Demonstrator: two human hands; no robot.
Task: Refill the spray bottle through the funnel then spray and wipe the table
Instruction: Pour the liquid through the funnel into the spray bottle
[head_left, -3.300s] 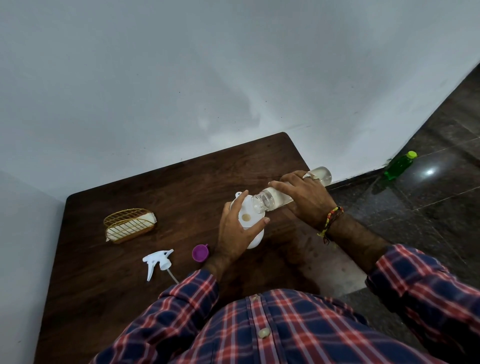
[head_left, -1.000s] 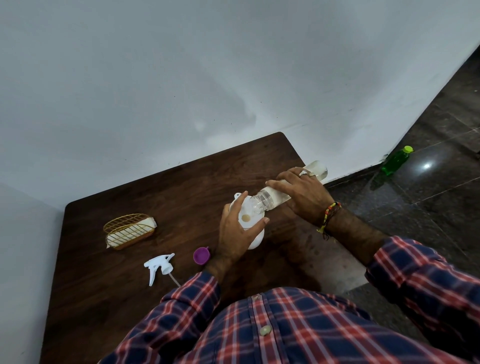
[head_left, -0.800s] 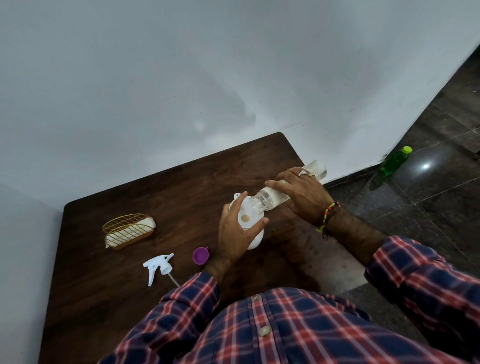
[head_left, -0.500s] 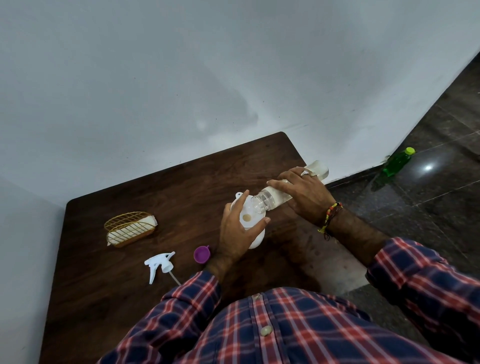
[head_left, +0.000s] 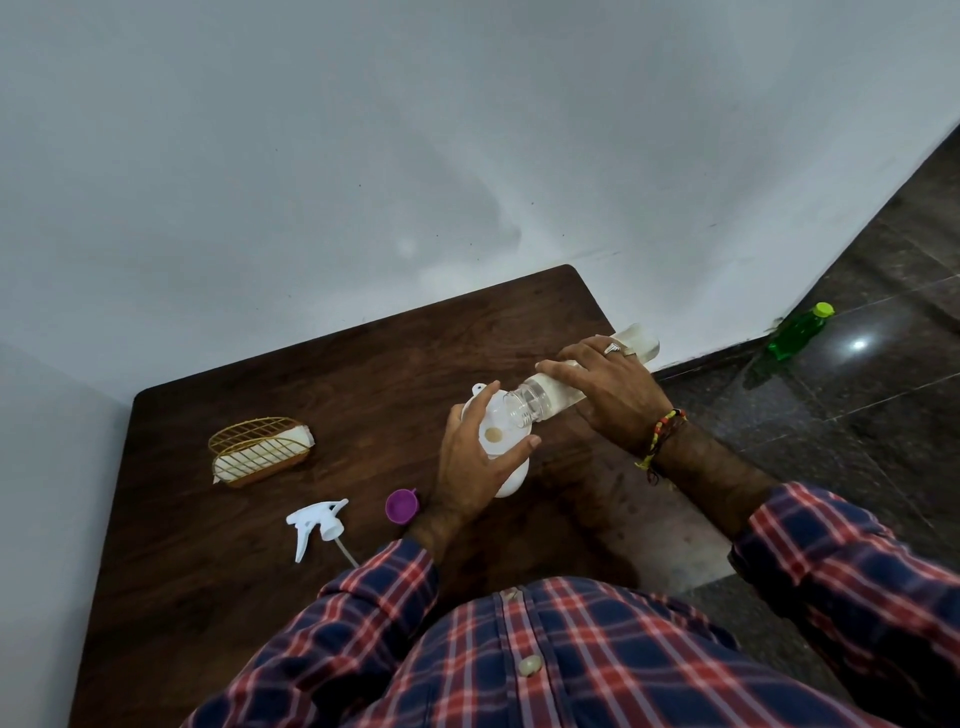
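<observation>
My left hand (head_left: 470, 462) grips a white funnel (head_left: 493, 434) seated on a white spray bottle (head_left: 511, 480), most of which is hidden by the hand. My right hand (head_left: 610, 392) holds a clear plastic bottle (head_left: 524, 408) tilted with its open mouth over the funnel's bowl and its base raised past the table's right edge. The white trigger sprayer head (head_left: 314, 525) with its dip tube lies apart on the dark wooden table (head_left: 234, 597). A purple cap (head_left: 401, 505) sits beside my left wrist.
A gold wire holder with a white cloth (head_left: 260, 451) stands at the table's left. White walls border the table at the back and left. On the dark tiled floor to the right stands a green bottle (head_left: 797, 332).
The clear bottle's base has risen a little, tipping it more steeply toward the funnel. My left hand stays on the funnel and spray bottle. Nothing on the table moved.
</observation>
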